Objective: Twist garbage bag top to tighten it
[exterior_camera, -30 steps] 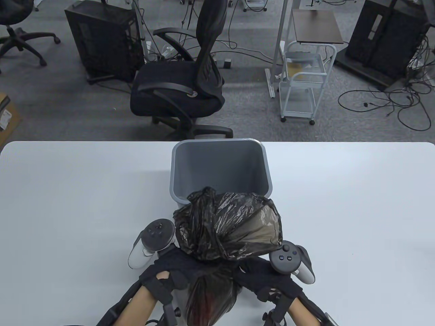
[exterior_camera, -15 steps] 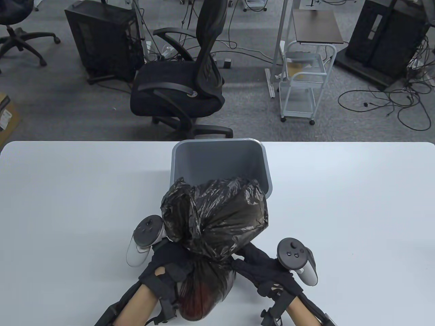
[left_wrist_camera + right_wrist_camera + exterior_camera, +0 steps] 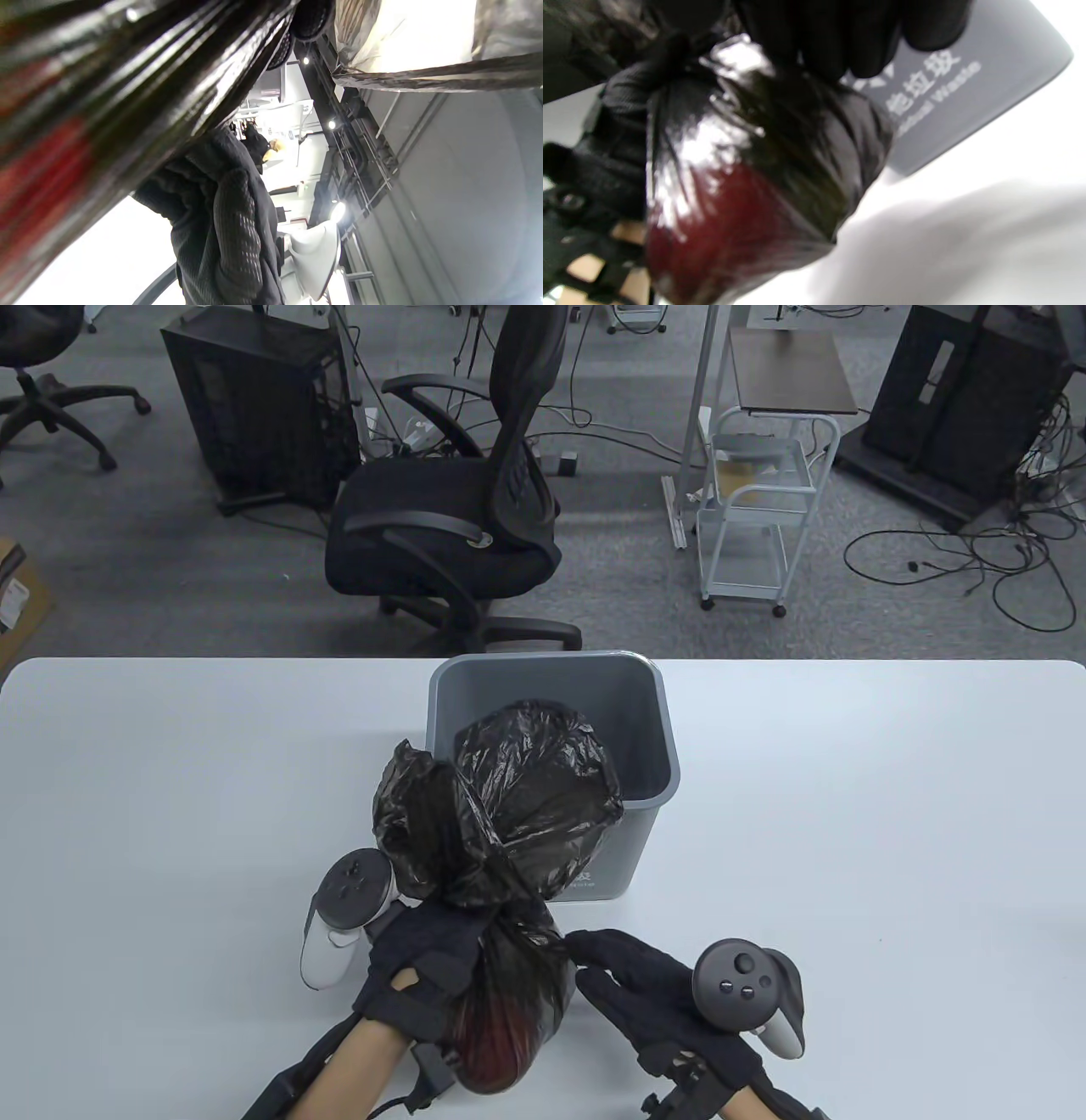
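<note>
A black garbage bag lies on the white table in front of a grey bin. Its filled end, showing red inside, points toward me. Its loose top flares out over the bin's near rim. The neck between them is twisted narrow. My left hand grips the bag just below the neck. My right hand lies flat with its fingers stretched out, and the fingertips touch the bag's right side. In the right wrist view the bag bulges below my fingertips.
The bin stands upright at the table's far middle, and its "Waste" label faces me. Behind the table are an office chair, a white cart and floor cables. The left wrist view shows the bag close up.
The bag's loose top swung from the right to the left and further over the bin as the neck narrowed. My right hand slid back off the bag to the right and flattened.
</note>
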`<state>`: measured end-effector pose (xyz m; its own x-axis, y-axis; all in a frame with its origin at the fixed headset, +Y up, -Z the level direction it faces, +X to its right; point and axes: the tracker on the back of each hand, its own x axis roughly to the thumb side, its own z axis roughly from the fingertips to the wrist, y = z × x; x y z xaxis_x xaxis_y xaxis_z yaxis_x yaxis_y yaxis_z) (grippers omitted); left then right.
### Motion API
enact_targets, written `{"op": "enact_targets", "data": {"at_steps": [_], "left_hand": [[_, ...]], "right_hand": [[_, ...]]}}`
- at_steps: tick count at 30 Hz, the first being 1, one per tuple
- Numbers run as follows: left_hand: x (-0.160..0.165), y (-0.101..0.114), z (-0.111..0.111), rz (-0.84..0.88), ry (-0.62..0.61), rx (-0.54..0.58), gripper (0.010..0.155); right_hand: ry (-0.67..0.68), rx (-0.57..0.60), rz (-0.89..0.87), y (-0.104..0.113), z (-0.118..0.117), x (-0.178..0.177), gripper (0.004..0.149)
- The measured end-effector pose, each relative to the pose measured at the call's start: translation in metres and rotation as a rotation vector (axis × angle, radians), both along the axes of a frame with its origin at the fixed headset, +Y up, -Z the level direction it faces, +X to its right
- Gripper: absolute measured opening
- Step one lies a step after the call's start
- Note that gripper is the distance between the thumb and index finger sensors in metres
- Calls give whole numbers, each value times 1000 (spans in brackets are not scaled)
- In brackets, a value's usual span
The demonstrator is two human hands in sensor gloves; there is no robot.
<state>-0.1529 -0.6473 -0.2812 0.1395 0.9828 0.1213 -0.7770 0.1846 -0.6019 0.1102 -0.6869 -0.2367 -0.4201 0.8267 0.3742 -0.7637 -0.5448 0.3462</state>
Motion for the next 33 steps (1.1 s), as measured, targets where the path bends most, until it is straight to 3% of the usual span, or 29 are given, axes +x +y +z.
{"op": "enact_targets", "data": {"at_steps": [4,9,15,19,27,33], "left_hand": [[0,0,3,-23,46,14,40],[7,1,13,-97,134,87,40],[23,-2,27,-42,39,46,43],[23,0,29,-48,19,54,44],[30,10,32,-90,-101,58,49],[36,10,30,-220,-156,135,52]], "right_hand": [[26,42,47,0,8,-10,67],[60,98,168,-1,17,-25,95],[3,108,284,-10,19,-37,103],[-29,67,219,-9,16,-31,92],[75,-113,5,-21,-11,-11,64],[213,-253,-110,-35,-28,-9,51]]}}
